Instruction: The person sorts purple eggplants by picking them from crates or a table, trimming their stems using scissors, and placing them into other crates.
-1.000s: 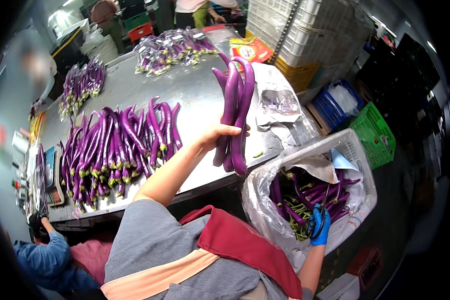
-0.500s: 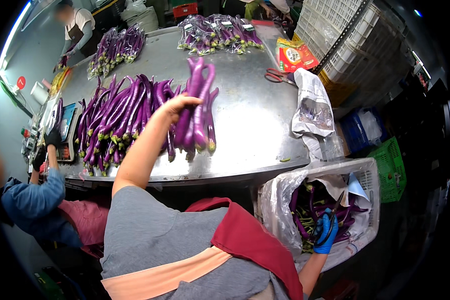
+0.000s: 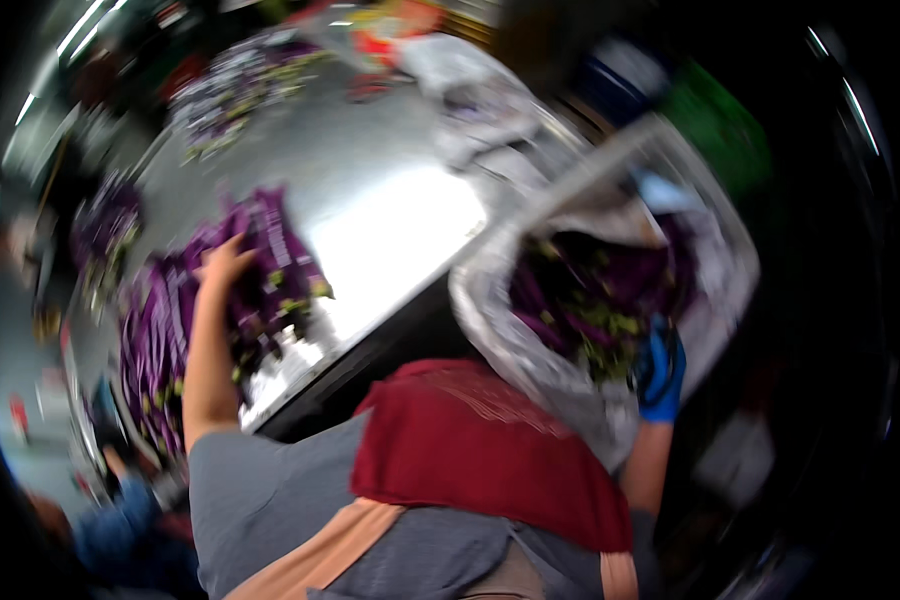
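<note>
Long purple eggplants (image 3: pixel 160 330) lie in a wide heap on the steel table (image 3: pixel 370 190). My bare left hand (image 3: pixel 225 264) is on top of the heap's right part, its fingers apart and smeared by motion. No eggplant shows lifted in it. At the right, my blue-gloved right hand (image 3: pixel 662 385) is over the near side of a white crate (image 3: pixel 735 225) lined with clear plastic. Dark-handled scissors (image 3: pixel 654 358) are in its grip, their blades too blurred to make out. Inside the crate are more eggplants (image 3: pixel 590 275) and green stem ends (image 3: pixel 610 330).
Bagged eggplants (image 3: pixel 240 90) lie at the table's far side, with another bagged pile (image 3: pixel 108 225) at the left. Red-handled scissors (image 3: pixel 370 87) and a crumpled white bag (image 3: pixel 480 100) are at the far right edge. A co-worker's blue sleeve (image 3: pixel 115 520) shows lower left.
The view has swung right and blurred. My left hand has lowered the eggplants it held onto the heap and its fingers have come apart. My right hand still holds the scissors by the crate.
</note>
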The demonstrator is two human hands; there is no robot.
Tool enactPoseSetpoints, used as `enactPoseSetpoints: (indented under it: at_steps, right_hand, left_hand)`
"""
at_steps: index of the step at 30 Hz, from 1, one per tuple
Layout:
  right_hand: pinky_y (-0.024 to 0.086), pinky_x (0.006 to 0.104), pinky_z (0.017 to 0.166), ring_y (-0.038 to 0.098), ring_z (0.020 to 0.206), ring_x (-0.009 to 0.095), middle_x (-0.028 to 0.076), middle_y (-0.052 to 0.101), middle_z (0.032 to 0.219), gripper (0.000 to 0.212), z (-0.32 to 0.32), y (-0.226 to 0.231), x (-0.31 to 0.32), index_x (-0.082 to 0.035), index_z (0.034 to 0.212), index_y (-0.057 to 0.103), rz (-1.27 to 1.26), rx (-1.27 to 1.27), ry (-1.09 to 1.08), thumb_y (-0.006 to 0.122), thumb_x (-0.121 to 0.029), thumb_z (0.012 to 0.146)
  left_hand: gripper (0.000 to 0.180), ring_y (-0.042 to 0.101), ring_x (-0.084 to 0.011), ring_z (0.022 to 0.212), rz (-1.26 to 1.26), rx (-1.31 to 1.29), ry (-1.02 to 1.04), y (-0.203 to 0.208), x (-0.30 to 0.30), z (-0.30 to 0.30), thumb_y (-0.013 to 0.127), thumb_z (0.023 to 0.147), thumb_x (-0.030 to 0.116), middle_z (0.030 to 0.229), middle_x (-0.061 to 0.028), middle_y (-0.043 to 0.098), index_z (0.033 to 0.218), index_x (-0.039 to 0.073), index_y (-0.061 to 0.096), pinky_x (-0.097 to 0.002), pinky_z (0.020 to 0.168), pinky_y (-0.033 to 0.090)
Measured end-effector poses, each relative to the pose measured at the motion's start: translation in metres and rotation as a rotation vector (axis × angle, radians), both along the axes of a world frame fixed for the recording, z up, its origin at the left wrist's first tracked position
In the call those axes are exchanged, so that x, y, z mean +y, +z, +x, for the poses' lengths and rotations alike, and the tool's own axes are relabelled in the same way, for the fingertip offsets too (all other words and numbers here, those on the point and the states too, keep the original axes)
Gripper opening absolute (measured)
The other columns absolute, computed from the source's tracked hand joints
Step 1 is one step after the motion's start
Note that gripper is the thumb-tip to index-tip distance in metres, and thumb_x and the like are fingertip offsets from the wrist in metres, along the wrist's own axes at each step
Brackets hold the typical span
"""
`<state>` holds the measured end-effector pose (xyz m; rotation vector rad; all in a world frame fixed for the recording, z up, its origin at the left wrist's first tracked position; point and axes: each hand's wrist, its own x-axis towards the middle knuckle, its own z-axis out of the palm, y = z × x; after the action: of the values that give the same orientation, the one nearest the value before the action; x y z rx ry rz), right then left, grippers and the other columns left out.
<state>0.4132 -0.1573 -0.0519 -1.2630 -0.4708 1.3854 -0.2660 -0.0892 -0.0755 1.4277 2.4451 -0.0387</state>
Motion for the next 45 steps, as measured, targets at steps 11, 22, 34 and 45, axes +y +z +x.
enactPoseSetpoints:
  at_steps: [11,22,34,45]
  right_hand:
    - [0.035,0.0202,0.04,0.044,0.044,0.007,0.002,0.049,0.063,0.031,0.014,-0.026,-0.09,-0.001,0.114,0.045,0.226,-0.268,-0.536,0.049,-0.006,0.084]
    - [0.038,0.0168,0.041,0.048,0.047,0.007,0.004,0.053,0.067,0.035,0.02,-0.045,-0.09,0.0,0.116,0.045,0.364,0.095,-0.605,0.054,-0.005,0.083]
    - [0.037,0.0176,0.039,0.048,0.047,0.007,0.006,0.055,0.069,0.035,0.024,-0.041,-0.088,-0.003,0.114,0.051,0.329,0.194,-0.621,0.056,0.002,0.08]
    - [0.038,0.0181,0.039,0.049,0.048,0.008,0.007,0.056,0.069,0.034,0.024,-0.044,-0.091,-0.004,0.114,0.05,0.375,0.165,-0.561,0.056,-0.002,0.081]
  left_hand:
    - [0.039,0.05,-0.0185,0.106,-0.011,-1.031,-1.004,0.092,0.123,0.385,0.052,0.087,0.015,0.114,-0.0116,0.054,0.121,-0.001,0.044,-0.0283,0.092,0.037]
    - [0.03,0.06,-0.0265,0.071,-0.427,-0.57,-1.491,-0.028,0.084,0.572,0.06,0.077,0.033,0.077,-0.013,0.062,0.084,0.004,0.062,-0.0353,0.067,0.046]
    - [0.03,0.054,-0.0166,0.082,-0.688,-0.79,-1.156,-0.045,0.111,0.568,0.052,0.085,0.021,0.082,-0.0087,0.056,0.104,-0.003,0.053,-0.0303,0.074,0.042]
    - [0.045,0.053,-0.0194,0.093,-0.311,-0.816,-1.153,0.029,0.081,0.51,0.059,0.08,0.013,0.1,-0.0155,0.056,0.118,-0.004,0.042,-0.0292,0.084,0.041]
